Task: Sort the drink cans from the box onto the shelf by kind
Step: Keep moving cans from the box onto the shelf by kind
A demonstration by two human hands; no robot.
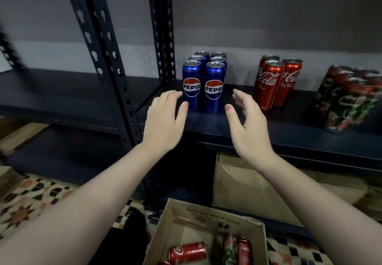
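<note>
Several blue Pepsi cans (214, 87) stand in two rows on the dark shelf (237, 134). My left hand (165, 118) is open beside the front left can, fingertips at its side. My right hand (248, 124) is open just right of the front right can, a small gap between. Neither hand holds anything. Three red Coca-Cola cans (270, 85) stand further right, then a group of green Milo cans (351, 103). Below, the cardboard box (165, 229) holds a lying Coca-Cola can (188, 252), a Milo can (229, 248) and another red can (245, 250).
Black perforated uprights (107, 58) stand left of the Pepsi cans, a second one (163, 29) behind them. A brown paper bag (258, 186) sits under the shelf. A patterned rug (31, 200) covers the floor. A lower shelf (62, 99) lies to the left.
</note>
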